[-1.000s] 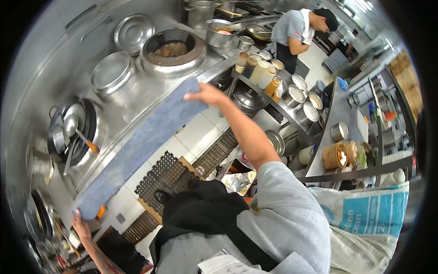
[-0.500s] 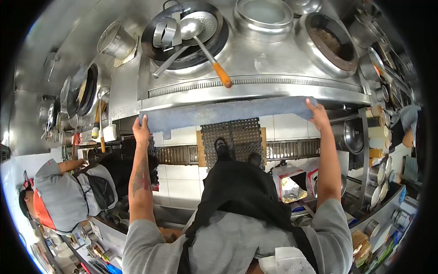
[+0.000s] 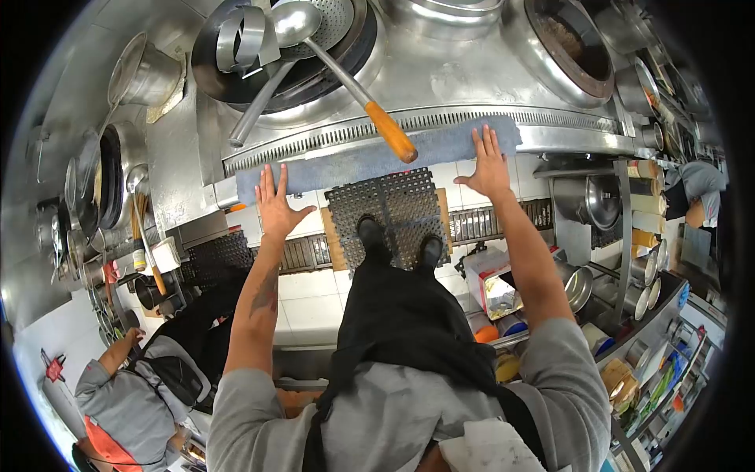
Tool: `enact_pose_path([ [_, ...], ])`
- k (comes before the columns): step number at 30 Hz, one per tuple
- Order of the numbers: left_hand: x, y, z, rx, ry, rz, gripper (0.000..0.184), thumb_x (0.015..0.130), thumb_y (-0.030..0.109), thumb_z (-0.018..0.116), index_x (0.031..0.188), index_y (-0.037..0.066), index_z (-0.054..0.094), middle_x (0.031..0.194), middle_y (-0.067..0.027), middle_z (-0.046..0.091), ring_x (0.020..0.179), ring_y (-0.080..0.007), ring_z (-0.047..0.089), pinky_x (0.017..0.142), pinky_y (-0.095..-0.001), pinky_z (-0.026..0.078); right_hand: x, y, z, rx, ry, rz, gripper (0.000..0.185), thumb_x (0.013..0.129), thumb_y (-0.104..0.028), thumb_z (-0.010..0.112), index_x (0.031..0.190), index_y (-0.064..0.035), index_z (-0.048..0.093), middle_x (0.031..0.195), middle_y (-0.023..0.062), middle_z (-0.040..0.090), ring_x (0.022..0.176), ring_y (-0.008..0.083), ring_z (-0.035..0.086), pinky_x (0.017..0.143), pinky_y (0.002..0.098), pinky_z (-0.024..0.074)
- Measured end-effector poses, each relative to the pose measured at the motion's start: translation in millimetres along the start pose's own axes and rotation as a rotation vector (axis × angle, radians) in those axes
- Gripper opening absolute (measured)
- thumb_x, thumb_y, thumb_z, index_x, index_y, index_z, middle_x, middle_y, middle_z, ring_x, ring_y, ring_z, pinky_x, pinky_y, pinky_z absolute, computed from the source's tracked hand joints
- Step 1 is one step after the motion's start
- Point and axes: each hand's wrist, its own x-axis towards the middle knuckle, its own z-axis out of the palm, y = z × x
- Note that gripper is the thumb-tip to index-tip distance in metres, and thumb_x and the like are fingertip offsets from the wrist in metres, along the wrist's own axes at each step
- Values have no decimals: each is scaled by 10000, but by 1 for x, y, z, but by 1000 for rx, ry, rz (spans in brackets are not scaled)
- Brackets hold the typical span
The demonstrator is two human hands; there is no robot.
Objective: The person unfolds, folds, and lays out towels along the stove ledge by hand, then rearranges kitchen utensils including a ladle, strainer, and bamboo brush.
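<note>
A long blue-grey folded cloth (image 3: 354, 160) lies along the front rim of the steel wok range (image 3: 464, 82). On its left end rest the spread fingers of my left hand (image 3: 275, 208), thumb out to the side. Near the right end, my right hand (image 3: 489, 169) presses with its fingers stretched out over the cloth. Both hands are open and grip nothing. Above the cloth's middle juts the orange handle of a ladle (image 3: 297, 25), which lies with a perforated skimmer (image 3: 334, 23) in a black wok (image 3: 208, 67).
Another wok (image 3: 594, 67) sits at the right of the range. A metal pot (image 3: 141, 75) stands on the left. Below are a black rubber mat (image 3: 385, 208) and a cut-open tin (image 3: 499, 291). One person (image 3: 130, 401) is at lower left, another (image 3: 696, 189) at far right.
The cloth has moved forward against the range's front rim. Both hands have gone from gripping its ends to lying open on it, closer together. The view has shifted nearer the range.
</note>
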Motion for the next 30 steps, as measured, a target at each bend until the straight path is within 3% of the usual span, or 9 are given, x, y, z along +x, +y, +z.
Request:
enact_pose_path([
  [3,7,-17,16,40,-34,23,736,871,249,736,1525,159,412,1588,-246,291,1457,-402,326,1167,-542,309,18,17,0,-229,-114,9,790,885,-301,686,1569,-209,303,1635,91,277,1503,291,276,1148,533,361],
  [6,4,-62,24,10,-72,224,634,906,79,645,1504,144,447,1560,-258,344,1436,-411,356,1157,-493,344,31,84,27,-138,78,-247,671,894,-118,601,1523,-200,383,1525,123,459,1390,317,455,1071,515,446],
  [8,4,-70,-1,-79,-88,274,569,931,13,567,1481,123,473,1522,-270,394,1384,-389,441,1134,-435,392,30,117,12,157,-165,-211,590,867,-28,554,1437,-156,475,1298,173,638,1161,399,616,951,507,514],
  [9,-3,-68,-15,-195,-152,198,529,935,29,565,1453,117,501,1474,-260,454,1329,-383,495,1100,-432,430,27,120,8,43,-142,-179,484,862,-92,674,1324,-102,527,1119,102,724,968,394,689,867,472,547],
  [11,-12,-53,-41,-335,-19,148,336,959,94,589,1288,64,647,1213,-236,666,1060,-348,685,917,-406,544,19,116,11,49,-180,-167,490,829,-122,723,1278,-96,528,1099,130,720,968,403,686,855,489,545],
  [15,-18,-29,-69,-622,-2,-216,245,989,222,632,1078,19,737,758,-155,685,686,-177,597,697,-315,500,-2,83,13,90,86,5,560,765,-231,806,1214,-118,489,1028,214,695,932,447,677,799,524,544],
  [26,-51,36,-192,-829,27,-282,262,1067,261,482,1069,46,633,812,1,630,756,-52,532,619,-287,451,-24,135,-68,334,346,-213,185,949,-191,585,1007,-51,693,1008,198,668,913,383,664,809,450,520],
  [28,-58,57,-215,-924,61,-198,294,1071,317,477,1047,52,602,887,39,617,810,-52,539,677,-267,464,-20,154,-96,554,168,-114,284,982,-222,571,1215,-62,595,1074,180,654,1046,379,632,904,440,495],
  [30,-67,97,-253,-1190,165,-365,302,997,320,618,1016,19,594,988,-60,698,948,-192,650,838,-324,487,-43,138,-158,707,132,-91,279,988,-235,570,1214,-72,557,1056,167,652,1025,370,626,899,425,485],
])
